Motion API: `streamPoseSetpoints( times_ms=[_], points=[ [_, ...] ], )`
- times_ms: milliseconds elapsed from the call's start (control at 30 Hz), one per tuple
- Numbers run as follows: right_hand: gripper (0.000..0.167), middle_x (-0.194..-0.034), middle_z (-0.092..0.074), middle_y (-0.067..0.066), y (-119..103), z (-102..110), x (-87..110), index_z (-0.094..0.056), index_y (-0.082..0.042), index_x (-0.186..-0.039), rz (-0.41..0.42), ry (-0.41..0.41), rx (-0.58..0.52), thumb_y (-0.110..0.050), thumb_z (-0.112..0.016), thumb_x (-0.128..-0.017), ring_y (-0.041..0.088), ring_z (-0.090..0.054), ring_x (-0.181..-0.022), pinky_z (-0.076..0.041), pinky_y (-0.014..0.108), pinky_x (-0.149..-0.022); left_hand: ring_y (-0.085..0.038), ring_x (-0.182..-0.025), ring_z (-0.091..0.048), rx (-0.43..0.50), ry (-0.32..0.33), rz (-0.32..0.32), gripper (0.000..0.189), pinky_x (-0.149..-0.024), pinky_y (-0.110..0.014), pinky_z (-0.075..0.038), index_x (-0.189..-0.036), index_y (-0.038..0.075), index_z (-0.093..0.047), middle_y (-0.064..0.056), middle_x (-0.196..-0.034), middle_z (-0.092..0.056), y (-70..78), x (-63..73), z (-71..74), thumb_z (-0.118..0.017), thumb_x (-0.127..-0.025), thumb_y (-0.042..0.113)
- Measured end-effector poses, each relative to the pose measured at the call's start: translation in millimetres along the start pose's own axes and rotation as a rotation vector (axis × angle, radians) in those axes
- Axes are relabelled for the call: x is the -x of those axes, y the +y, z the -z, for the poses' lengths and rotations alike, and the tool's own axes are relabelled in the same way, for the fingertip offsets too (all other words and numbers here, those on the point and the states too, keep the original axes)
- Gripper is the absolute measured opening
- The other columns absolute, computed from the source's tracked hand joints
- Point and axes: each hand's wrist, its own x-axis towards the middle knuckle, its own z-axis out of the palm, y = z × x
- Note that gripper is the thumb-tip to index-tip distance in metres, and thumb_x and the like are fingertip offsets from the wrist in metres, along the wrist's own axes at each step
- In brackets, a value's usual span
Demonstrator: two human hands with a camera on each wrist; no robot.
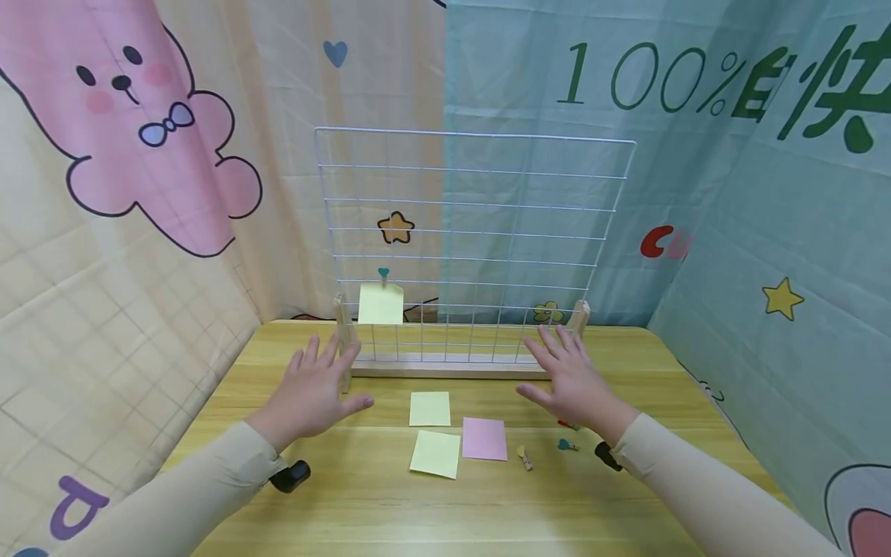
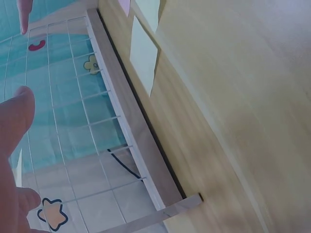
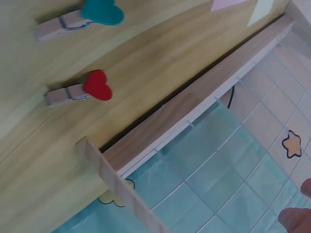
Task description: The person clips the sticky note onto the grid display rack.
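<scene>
Both hands hover over the table with fingers spread and nothing held. My left hand is near the left foot of a white wire grid on a wooden base. My right hand is by the grid's right end. A yellow note hangs on the grid from a teal heart clothespin. On the table lie two more yellow notes, one farther back and one nearer, beside a pink note. The right wrist view shows a teal heart clothespin and a red one.
A clothespin with a yellow top lies right of the pink note. The wooden table is bounded by printed curtains behind and at both sides. Dark wrist devices sit under the sleeves.
</scene>
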Motion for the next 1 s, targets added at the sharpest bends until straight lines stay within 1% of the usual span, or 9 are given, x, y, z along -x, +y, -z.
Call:
streamPoseSetpoints(
  times_ms=[133,333,400,633,767,933,1000],
  points=[
    [0.087,-0.173,-0.025,0.022,6,-2,5.6,-0.039,-0.012,-0.163,-0.001,0.008,0.0,-0.06,-0.067,-0.097,0.055,-0.015,-0.158,-0.014,0.076,-0.123,-0.062,-0.156,-0.008,0.0,-0.001,-0.001,0.102,-0.122,-0.078,-0.009,-0.167,0.015,-0.028,-0.031,-0.171,-0.017,-0.1,1.0,-4.4,-0.057,-0.093,0.078],
    [0.088,-0.174,-0.023,0.021,12,-4,14.6,-0.037,-0.011,-0.164,-0.009,-0.011,0.011,-0.058,-0.068,-0.097,0.054,-0.012,-0.159,-0.014,0.076,-0.123,-0.063,-0.155,-0.01,-0.007,0.005,-0.012,0.101,-0.122,-0.078,-0.01,-0.168,0.017,-0.028,-0.031,-0.171,-0.019,0.8,2.8,-10.8,-0.054,-0.093,0.08],
    [0.089,-0.173,-0.023,0.022,13,-4,18.2,-0.036,-0.011,-0.164,-0.013,-0.017,0.021,-0.06,-0.067,-0.097,0.054,-0.012,-0.159,-0.014,0.076,-0.123,-0.063,-0.155,-0.01,-0.004,0.003,-0.011,0.101,-0.122,-0.078,-0.01,-0.167,0.017,-0.029,-0.031,-0.17,-0.02,2.0,3.8,-12.5,-0.054,-0.093,0.08],
    [0.092,-0.174,-0.021,0.021,17,-9,29.3,-0.034,-0.014,-0.166,-0.043,-0.044,0.027,-0.069,-0.062,-0.096,0.054,-0.011,-0.159,-0.014,0.076,-0.123,-0.062,-0.156,-0.01,0.001,-0.013,-0.014,0.102,-0.123,-0.076,-0.011,-0.167,0.018,-0.029,-0.029,-0.171,-0.02,4.8,5.4,-20.5,-0.057,-0.092,0.08],
    [0.092,-0.173,-0.023,0.021,21,-10,34.9,-0.036,-0.013,-0.165,-0.042,-0.036,0.012,-0.068,-0.062,-0.096,0.055,-0.015,-0.158,-0.016,0.077,-0.122,-0.061,-0.156,-0.011,-0.008,-0.022,-0.025,0.102,-0.123,-0.076,-0.013,-0.167,0.018,-0.03,-0.027,-0.172,-0.019,6.4,5.9,-26.0,-0.055,-0.092,0.081],
    [0.093,-0.174,-0.021,0.021,28,-15,42.1,-0.032,-0.014,-0.166,-0.058,-0.062,0.004,-0.069,-0.062,-0.097,0.054,-0.013,-0.159,-0.015,0.077,-0.122,-0.061,-0.155,-0.012,0.007,-0.051,-0.03,0.103,-0.123,-0.076,-0.014,-0.166,0.016,-0.032,-0.028,-0.171,-0.021,10.6,6.1,-32.6,-0.052,-0.091,0.083],
    [0.093,-0.174,-0.021,0.022,30,-16,44.9,-0.032,-0.014,-0.166,-0.07,-0.072,-0.004,-0.068,-0.061,-0.097,0.054,-0.012,-0.159,-0.014,0.077,-0.122,-0.062,-0.155,-0.012,0.022,-0.062,-0.029,0.102,-0.123,-0.076,-0.014,-0.166,0.014,-0.033,-0.029,-0.171,-0.023,12.5,6.0,-34.9,-0.053,-0.092,0.082]
  ],
)
